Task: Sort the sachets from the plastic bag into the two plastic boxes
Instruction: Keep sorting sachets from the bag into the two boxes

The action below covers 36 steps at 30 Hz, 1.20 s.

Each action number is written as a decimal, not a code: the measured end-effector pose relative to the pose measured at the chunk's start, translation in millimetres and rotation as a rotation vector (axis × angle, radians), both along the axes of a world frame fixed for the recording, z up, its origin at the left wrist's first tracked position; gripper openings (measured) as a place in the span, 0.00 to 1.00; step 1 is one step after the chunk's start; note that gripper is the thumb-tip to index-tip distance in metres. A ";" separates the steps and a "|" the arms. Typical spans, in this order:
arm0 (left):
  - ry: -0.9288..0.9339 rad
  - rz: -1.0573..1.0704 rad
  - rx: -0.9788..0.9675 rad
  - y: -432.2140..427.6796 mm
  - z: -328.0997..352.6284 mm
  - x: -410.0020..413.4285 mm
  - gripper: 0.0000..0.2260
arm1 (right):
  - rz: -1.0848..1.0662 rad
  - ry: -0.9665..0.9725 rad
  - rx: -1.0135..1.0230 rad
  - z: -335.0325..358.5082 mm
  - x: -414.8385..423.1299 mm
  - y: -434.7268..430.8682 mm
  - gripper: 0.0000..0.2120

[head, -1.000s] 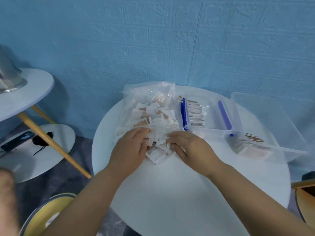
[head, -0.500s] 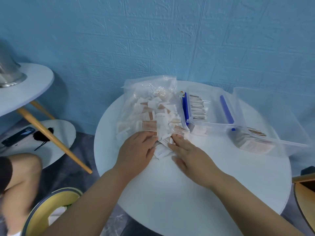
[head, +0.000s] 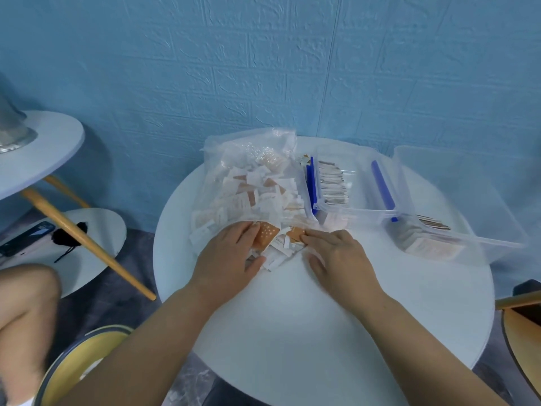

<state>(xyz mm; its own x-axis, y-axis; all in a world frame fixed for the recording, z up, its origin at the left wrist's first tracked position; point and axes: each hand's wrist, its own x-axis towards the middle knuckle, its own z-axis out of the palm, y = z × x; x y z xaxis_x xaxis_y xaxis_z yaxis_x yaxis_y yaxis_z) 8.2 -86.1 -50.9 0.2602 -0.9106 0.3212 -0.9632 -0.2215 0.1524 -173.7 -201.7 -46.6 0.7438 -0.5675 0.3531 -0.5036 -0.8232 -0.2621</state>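
The left hand (head: 225,256) and the right hand (head: 339,256) are bare, and the left forearm (head: 146,347) and the right forearm (head: 424,341) are uncovered as far as they can be seen. A bare knee (head: 26,303), a little blurred, shows at the left side

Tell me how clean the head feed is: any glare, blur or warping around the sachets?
Head view: soft, even light, faint shadows under the left hand and right hand; slight sheen on the plastic bag; sachets soft, print unreadable; knee at lower left smeared; wide-angle lens bows the wall lines.
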 end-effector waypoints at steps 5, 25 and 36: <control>0.002 -0.083 -0.171 3.9 -0.2 -4.9 0.17 | 0.010 -0.005 0.068 -8.4 3.1 -1.3 0.20; 0.328 0.120 -0.744 -10.3 5.1 -32.6 0.13 | -0.079 0.017 0.191 4.7 20.6 -3.7 0.18; 0.477 0.161 -0.776 -7.5 -0.1 -28.0 0.14 | -0.010 -0.176 -0.076 -1.4 16.9 -9.4 0.16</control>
<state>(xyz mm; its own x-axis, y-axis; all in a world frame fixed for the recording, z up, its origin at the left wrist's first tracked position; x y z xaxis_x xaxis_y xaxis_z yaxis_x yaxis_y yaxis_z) -19.8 -93.6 -51.0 0.6262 -0.4267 0.6525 -0.7269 -0.0170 0.6865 -156.8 -211.1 -47.9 0.6618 -0.5411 0.5189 -0.4635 -0.8393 -0.2842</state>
